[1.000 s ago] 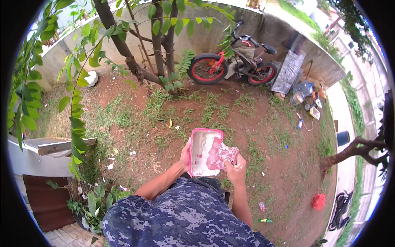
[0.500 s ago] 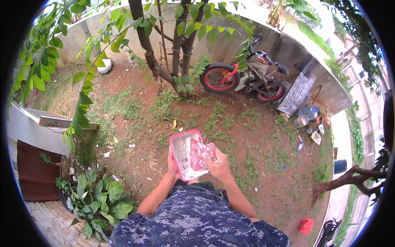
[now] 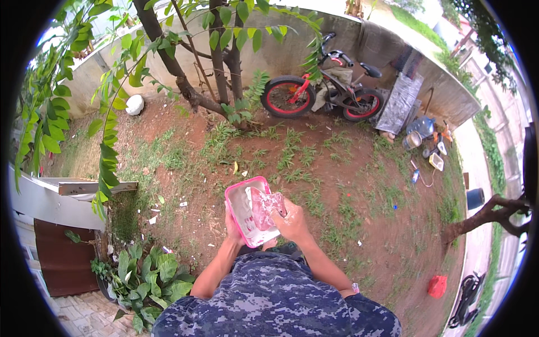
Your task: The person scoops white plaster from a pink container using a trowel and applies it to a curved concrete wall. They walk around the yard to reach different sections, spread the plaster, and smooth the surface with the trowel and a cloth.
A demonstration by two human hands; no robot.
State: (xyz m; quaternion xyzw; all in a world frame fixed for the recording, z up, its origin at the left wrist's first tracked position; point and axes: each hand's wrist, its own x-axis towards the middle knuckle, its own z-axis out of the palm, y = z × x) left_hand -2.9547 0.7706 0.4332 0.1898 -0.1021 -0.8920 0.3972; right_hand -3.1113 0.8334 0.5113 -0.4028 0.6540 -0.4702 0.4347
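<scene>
My left hand (image 3: pixel 231 228) grips the left side of a pink-rimmed rectangular plastic tub (image 3: pixel 238 203), which is held tilted in front of my body. White paste coats its inside. A flat reddish-pink scraper (image 3: pixel 263 208), smeared with the same white paste, is pinched in my right hand (image 3: pixel 293 221). The scraper's blade reaches into the tub, over the paste along its right side. White smears also mark my right fingers. Part of my left hand is hidden behind the tub.
A small bicycle with red rims (image 3: pixel 302 90) leans by the concrete wall (image 3: pixel 269 48). Nearby stand a tree trunk (image 3: pixel 182 87) and a blue water bottle (image 3: pixel 424 126). Leafy plants (image 3: pixel 137 275) grow at lower left; a red bag (image 3: pixel 437 286) lies at right.
The scraper and my right hand have shifted slightly left and down in the tub. My view has turned a little, so the yard's far things appear shifted.
</scene>
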